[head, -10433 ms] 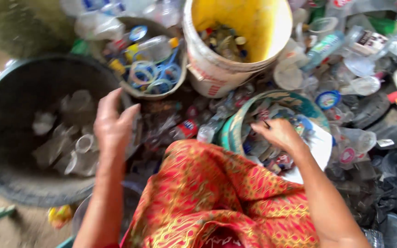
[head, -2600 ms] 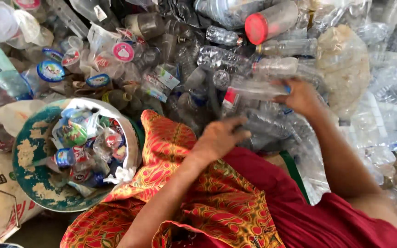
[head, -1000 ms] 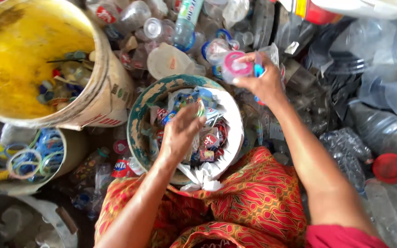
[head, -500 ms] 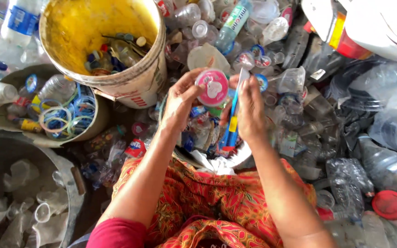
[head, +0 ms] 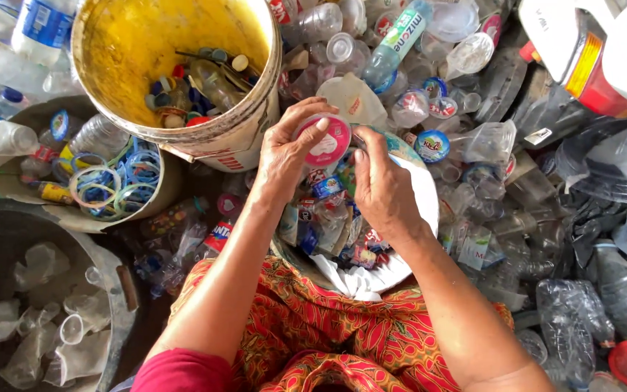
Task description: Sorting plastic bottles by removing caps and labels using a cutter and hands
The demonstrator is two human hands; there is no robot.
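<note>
Both hands, left hand and right hand, pinch a pink-lidded cup (over the patterned bowl); a slipping grip could drop it among scraps.

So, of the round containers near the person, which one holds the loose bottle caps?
The yellow bucket above the left hand. Caps lie on its bottom; the grey tub holds clear cups.
</note>
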